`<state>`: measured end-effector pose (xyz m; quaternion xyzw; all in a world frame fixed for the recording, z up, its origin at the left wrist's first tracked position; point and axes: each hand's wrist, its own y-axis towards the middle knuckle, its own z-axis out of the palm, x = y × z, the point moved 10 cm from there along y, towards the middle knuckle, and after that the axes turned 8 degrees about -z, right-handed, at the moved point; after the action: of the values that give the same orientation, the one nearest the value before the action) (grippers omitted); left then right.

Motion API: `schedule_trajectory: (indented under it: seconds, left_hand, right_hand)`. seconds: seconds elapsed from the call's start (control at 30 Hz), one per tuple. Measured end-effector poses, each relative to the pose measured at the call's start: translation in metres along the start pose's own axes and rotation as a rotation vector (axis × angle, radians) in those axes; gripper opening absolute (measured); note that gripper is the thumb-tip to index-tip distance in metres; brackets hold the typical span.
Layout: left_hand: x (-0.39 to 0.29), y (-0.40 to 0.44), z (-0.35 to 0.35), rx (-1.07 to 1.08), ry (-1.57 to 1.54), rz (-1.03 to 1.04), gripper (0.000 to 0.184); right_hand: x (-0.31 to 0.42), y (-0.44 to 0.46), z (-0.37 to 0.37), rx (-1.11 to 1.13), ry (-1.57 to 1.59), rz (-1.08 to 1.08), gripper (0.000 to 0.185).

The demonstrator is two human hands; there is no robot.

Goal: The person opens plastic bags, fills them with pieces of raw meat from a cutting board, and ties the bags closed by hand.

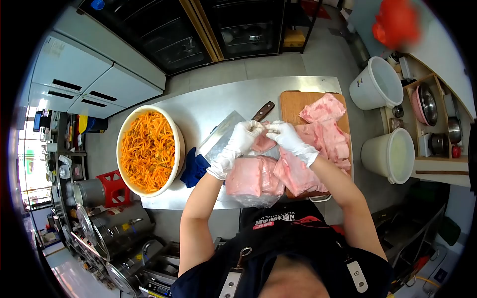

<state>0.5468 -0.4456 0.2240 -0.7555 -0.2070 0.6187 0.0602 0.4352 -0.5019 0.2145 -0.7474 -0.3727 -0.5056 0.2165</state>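
Two gloved hands, close tog.: your L hand [244, 139] & R hand [289, 139] both pinch a small pink meat pc [263, 144] btwn them, over the steel table [198, 102], just L of the cutting board [290, 103]. More meat slabs [325, 141] on board; plastic-wrapped slabs [246, 176] nearer you. Cleaver [222, 131] beside L hand, blue cloth [195, 168] by it; tub [180, 149] w/ shredded orange veg [149, 151] far L.
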Motion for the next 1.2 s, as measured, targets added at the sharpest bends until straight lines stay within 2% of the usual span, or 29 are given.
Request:
schedule_trajectory:
  seconds: [0.07,0.17,0.27,0.37,0.43,0.5,0.53,0.57,0.67,0.77,0.8,0.9,1.1,1.2]
  left_hand:
    - [0.002,-0.002,0.001,-0.026,0.009,-0.012,0.010]
    - [0.001,-0.008,-0.005,-0.153,-0.055,0.036,0.009]
    - [-0.010,-0.022,-0.014,-0.258,-0.100,0.038,0.015]
    - [0.001,-0.027,-0.010,-0.291,-0.551,0.118,0.012]
    - [-0.022,-0.058,-0.012,-0.304,-0.711,0.113,0.012]
    - [-0.060,-0.105,-0.015,-0.350,-0.798,0.214,0.016]
    - [-0.074,-0.130,-0.018,-0.445,-0.683,0.188,0.023]
    - [-0.084,-0.156,-0.021,-0.575,-0.719,0.240,0.031]
    - [-0.081,-0.225,-0.008,-0.816,-0.864,0.394,0.039]
    - [-0.077,-0.307,0.022,-1.089,-0.904,0.398,0.039]
    - [-0.069,-0.330,0.032,-1.174,-0.927,0.463,0.038]
    - [-0.066,-0.411,0.078,-1.344,-1.013,0.493,0.034]
    - [-0.019,-0.552,0.180,-1.764,-1.060,0.536,0.028]
    - [0.003,-0.613,0.241,-1.915,-1.074,0.461,0.029]
  right_hand:
    - [0.001,0.004,0.013,0.009,-0.058,-0.081,0.019]
    - [0.019,0.009,0.017,0.091,-0.428,-0.225,0.019]
    - [0.033,0.016,0.015,0.037,-0.289,-0.414,0.014]
    - [0.073,0.019,0.006,0.094,-0.147,-0.531,0.011]
    - [0.100,0.015,-0.001,0.116,-0.009,-0.548,0.011]
    - [0.125,0.005,-0.006,0.158,0.082,-0.592,0.007]
    - [0.142,-0.004,-0.010,0.163,0.135,-0.619,0.008]
    - [0.163,-0.014,-0.013,0.168,0.192,-0.646,0.008]
    - [0.201,-0.047,-0.008,0.251,0.355,-0.655,0.009]
    - [0.223,-0.095,0.017,0.385,0.449,-0.717,0.008]
    - [0.231,-0.116,0.031,0.478,0.466,-0.731,0.009]
    - [0.252,-0.179,0.067,0.684,0.559,-0.781,0.012]
    - [0.266,-0.329,0.137,1.221,0.661,-0.512,0.009]
    - [0.277,-0.411,0.161,1.456,0.656,-0.488,0.011]
